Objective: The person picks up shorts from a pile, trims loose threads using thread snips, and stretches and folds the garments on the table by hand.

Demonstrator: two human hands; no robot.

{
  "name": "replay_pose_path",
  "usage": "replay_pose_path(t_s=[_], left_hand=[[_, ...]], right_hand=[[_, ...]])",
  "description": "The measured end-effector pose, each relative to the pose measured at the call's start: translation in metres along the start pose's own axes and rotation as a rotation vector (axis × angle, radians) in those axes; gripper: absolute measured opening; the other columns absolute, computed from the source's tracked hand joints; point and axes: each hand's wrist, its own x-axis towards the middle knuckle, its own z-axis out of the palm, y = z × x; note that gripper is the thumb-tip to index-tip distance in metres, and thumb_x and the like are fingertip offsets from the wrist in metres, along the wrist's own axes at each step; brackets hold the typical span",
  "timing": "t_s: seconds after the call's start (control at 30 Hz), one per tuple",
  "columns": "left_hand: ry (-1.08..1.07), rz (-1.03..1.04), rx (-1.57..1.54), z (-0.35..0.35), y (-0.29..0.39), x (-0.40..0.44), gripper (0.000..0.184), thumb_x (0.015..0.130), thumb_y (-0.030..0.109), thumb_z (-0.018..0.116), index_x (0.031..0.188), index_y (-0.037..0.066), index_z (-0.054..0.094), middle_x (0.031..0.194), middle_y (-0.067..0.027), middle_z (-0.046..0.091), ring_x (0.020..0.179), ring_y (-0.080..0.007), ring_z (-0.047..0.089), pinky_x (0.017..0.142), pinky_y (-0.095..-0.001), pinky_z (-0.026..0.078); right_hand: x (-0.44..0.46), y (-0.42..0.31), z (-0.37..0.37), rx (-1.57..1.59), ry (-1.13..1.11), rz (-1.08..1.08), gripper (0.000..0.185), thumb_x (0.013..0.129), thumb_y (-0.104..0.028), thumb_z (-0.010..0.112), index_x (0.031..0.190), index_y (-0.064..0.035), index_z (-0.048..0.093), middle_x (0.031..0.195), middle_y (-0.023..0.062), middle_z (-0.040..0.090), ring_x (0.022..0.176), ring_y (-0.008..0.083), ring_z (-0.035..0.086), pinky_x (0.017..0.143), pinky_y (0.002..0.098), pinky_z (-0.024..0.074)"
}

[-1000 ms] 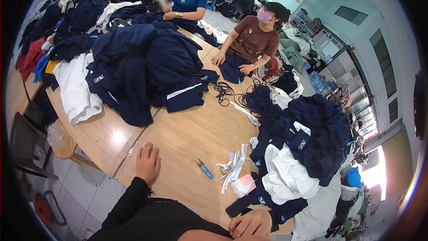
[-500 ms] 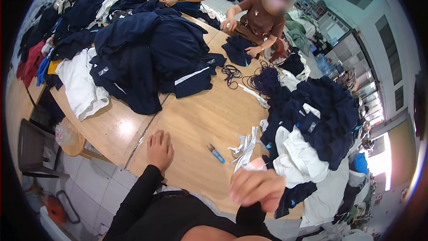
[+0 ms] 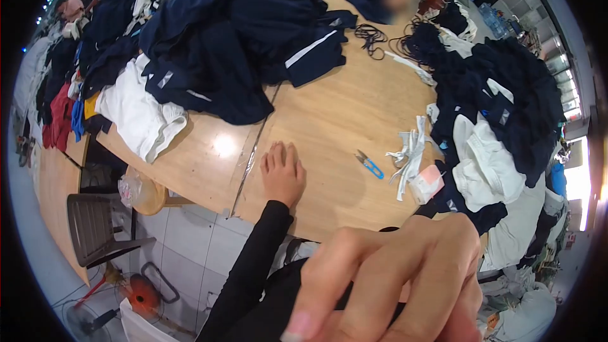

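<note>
The wooden table (image 3: 332, 117) lies directly in front of the wearer, and the left hand (image 3: 284, 174) rests palm down on its bare surface just beside the seam, fingers a little apart with nothing under them that shows, probably just to prop the arm. The right hand (image 3: 392, 282) is raised close to the camera, its fingers bent; its palm is hidden, so I cannot tell whether they close on anything. Near the left hand lie blue-handled snips (image 3: 370, 165), apparently put there for easy reach, and beyond them white strips (image 3: 410, 155), perhaps gathered as offcuts, just beside a pink-and-white packet (image 3: 426, 183). Navy garments are heaped in a right-hand pile (image 3: 532, 95) and a far pile (image 3: 237, 38), an arrangement that seems to leave the middle free for working. Between the heaps sits tangled navy cord (image 3: 423, 41), near a co-worker's blurred hand (image 3: 403, 1) at a navy piece (image 3: 370, 1).
</note>
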Motion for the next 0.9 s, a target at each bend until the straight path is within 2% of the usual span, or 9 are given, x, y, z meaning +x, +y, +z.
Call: replay_pose_path(t_s=[0.07, 0.23, 0.33, 0.37, 0.5, 0.6, 0.67, 0.73, 0.9], left_hand=[[-0.004, -0.012, -0.005, -0.001, 0.000, 0.001, 0.052, 0.099, 0.024, 0.068, 0.147, 0.006, 0.063, 0.152, -0.0213, 0.057, 0.149, -0.0371, 0.048, 0.124, -0.0561, 0.033], [-0.030, -0.011, -0.034, -0.004, -0.006, 0.004, 0.051, 0.100, 0.025, 0.068, 0.148, 0.007, 0.063, 0.152, -0.0211, 0.057, 0.149, -0.0367, 0.047, 0.123, -0.0553, 0.034], [-0.053, -0.012, -0.087, -0.004, -0.011, 0.003, 0.051, 0.099, 0.024, 0.068, 0.147, 0.008, 0.064, 0.154, -0.0224, 0.056, 0.150, -0.0381, 0.047, 0.125, -0.0556, 0.032], [-0.060, -0.008, -0.104, -0.004, -0.013, 0.002, 0.051, 0.099, 0.024, 0.068, 0.147, 0.008, 0.064, 0.155, -0.0229, 0.055, 0.150, -0.0385, 0.047, 0.125, -0.0557, 0.032], [-0.097, -0.002, -0.126, -0.008, -0.014, 0.003, 0.054, 0.097, 0.024, 0.068, 0.148, 0.008, 0.064, 0.157, -0.0241, 0.054, 0.152, -0.0399, 0.045, 0.127, -0.0566, 0.029], [-0.106, 0.015, -0.076, -0.004, -0.015, 0.005, 0.057, 0.097, 0.025, 0.067, 0.151, 0.009, 0.061, 0.159, -0.0242, 0.052, 0.153, -0.0403, 0.043, 0.127, -0.0573, 0.028], [-0.131, 0.038, -0.004, -0.003, -0.012, 0.007, 0.058, 0.097, 0.025, 0.067, 0.153, 0.009, 0.060, 0.160, -0.0244, 0.051, 0.154, -0.0406, 0.042, 0.127, -0.0573, 0.027], [-0.144, 0.022, -0.013, -0.007, -0.007, 0.009, 0.058, 0.098, 0.026, 0.067, 0.153, 0.009, 0.060, 0.161, -0.0244, 0.051, 0.154, -0.0404, 0.042, 0.128, -0.0575, 0.027], [-0.125, -0.034, -0.165, -0.012, -0.008, 0.006, 0.058, 0.095, 0.020, 0.072, 0.150, 0.005, 0.060, 0.160, -0.0236, 0.052, 0.153, -0.0414, 0.043, 0.127, -0.0569, 0.029]], right_hand=[[0.002, -0.015, -0.002, 0.068, 0.039, 0.308, 0.047, 0.105, -0.034, 0.075, 0.105, 0.0129, 0.080, 0.101, 0.0247, 0.079, 0.098, 0.0342, 0.071, 0.095, 0.0432, 0.0597], [-0.012, 0.073, -0.039, 0.390, -0.053, 0.053, 0.022, 0.097, -0.014, 0.085, 0.108, 0.0029, 0.078, 0.107, 0.0189, 0.079, 0.112, 0.0347, 0.068, 0.100, 0.0380, 0.0595], [-0.008, 0.082, -0.051, 0.450, -0.007, 0.187, 0.020, 0.096, -0.008, 0.084, 0.112, -0.0039, 0.073, 0.109, 0.0140, 0.078, 0.118, 0.0319, 0.068, 0.104, 0.0416, 0.0575], [-0.003, 0.054, -0.053, 0.430, 0.057, 0.362, 0.021, 0.096, -0.007, 0.084, 0.113, -0.0041, 0.073, 0.109, 0.0134, 0.078, 0.118, 0.0312, 0.068, 0.104, 0.0432, 0.0571], [0.005, 0.058, -0.069, 0.321, 0.104, 0.358, 0.017, 0.104, -0.024, 0.077, 0.109, -0.0085, 0.071, 0.100, 0.0063, 0.075, 0.099, 0.0273, 0.068, 0.092, 0.0448, 0.0536], [-0.023, 0.063, -0.077, 0.203, 0.438, 0.404, 0.018, 0.099, -0.016, 0.081, 0.110, -0.0062, 0.070, 0.094, 0.0063, 0.072, 0.082, 0.0238, 0.062, 0.090, 0.0431, 0.0514], [-0.062, 0.060, -0.106, -0.133, 0.584, 0.677, 0.010, 0.102, -0.010, 0.075, 0.108, -0.0026, 0.070, 0.094, 0.0065, 0.071, 0.083, 0.0210, 0.065, 0.091, 0.0412, 0.0534], [-0.111, 0.060, -0.129, -0.395, 0.915, 0.879, 0.011, 0.106, -0.010, 0.070, 0.101, -0.0007, 0.067, 0.093, 0.0061, 0.069, 0.084, 0.0173, 0.064, 0.088, 0.0367, 0.0546], [-0.239, 0.017, -0.169, -0.833, 1.145, 0.806, 0.016, 0.109, -0.014, 0.067, 0.103, 0.0000, 0.072, 0.090, 0.0009, 0.067, 0.082, 0.0093, 0.062, 0.079, 0.0309, 0.0549]])
